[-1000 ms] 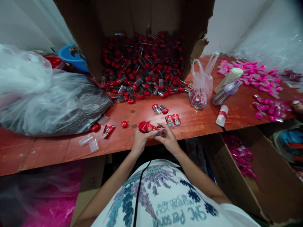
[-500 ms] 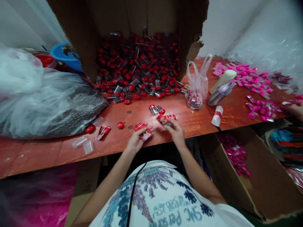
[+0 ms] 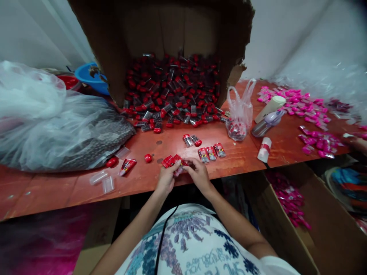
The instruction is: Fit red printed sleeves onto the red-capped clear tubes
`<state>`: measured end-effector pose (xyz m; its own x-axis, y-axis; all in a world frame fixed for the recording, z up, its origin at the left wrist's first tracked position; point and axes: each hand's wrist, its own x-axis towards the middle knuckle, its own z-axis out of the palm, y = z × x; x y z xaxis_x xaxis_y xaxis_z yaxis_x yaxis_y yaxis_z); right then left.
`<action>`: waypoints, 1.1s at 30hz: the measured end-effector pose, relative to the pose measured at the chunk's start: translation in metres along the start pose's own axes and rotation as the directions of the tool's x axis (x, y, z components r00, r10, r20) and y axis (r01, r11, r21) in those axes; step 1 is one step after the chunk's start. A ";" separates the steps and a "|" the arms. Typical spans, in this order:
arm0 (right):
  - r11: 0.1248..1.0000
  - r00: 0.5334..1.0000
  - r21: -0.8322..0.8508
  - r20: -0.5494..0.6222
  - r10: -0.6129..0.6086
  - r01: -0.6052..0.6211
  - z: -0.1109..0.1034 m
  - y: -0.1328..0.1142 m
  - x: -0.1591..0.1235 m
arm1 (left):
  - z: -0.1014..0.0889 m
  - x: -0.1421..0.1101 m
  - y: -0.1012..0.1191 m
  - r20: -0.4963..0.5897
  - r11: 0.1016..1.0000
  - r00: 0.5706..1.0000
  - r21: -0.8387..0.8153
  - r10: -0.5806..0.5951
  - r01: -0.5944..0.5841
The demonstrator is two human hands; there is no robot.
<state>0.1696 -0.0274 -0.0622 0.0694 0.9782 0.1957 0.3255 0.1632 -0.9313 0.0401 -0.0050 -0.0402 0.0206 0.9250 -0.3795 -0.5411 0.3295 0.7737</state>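
Note:
My left hand (image 3: 166, 177) is closed on a bunch of red printed labels (image 3: 171, 160) at the near edge of the red wooden table (image 3: 57, 187). My right hand (image 3: 198, 173) meets it from the right, fingers pinched at the same bunch. Just beyond my right hand lie three labelled red-capped vials (image 3: 211, 152) in a row, with two more vials (image 3: 192, 140) behind them. A tipped cardboard box (image 3: 114, 46) at the back spills a big heap of red-capped vials (image 3: 172, 93).
A large clear bag of dark beads (image 3: 57, 126) fills the left. Loose clear tubes (image 3: 103, 181), a red cap (image 3: 148, 157) and a label (image 3: 127, 166) lie near. A small plastic bag (image 3: 239, 114), a bottle (image 3: 265, 122), a tape roll (image 3: 263, 149) and pink vials (image 3: 304, 103) lie right. Floor box of pink vials (image 3: 289, 198).
My right hand set a labelled vial down beside the other two, making a row of three, then came back to the label bunch in my left hand.

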 end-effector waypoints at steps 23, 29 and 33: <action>0.715 0.947 -0.629 0.282 -0.155 0.305 0.029 0.024 0.079 | -0.032 0.014 0.033 -0.249 0.909 0.943 -0.402 -0.221 0.107; 0.977 0.987 -0.186 0.140 -0.082 0.108 0.020 0.008 0.035 | -0.033 0.013 0.037 -0.255 0.878 0.934 -0.466 -0.250 0.108; 0.973 0.996 0.220 0.069 0.061 -0.075 0.019 -0.011 0.009 | -0.028 0.014 0.035 -0.248 0.875 0.930 -0.466 -0.273 0.133</action>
<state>0.1489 -0.0181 -0.0561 0.0240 0.9929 0.1166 0.1043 0.1135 -0.9880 -0.0021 0.0139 -0.0323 -0.0417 0.7230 -0.6896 -0.8622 0.3227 0.3905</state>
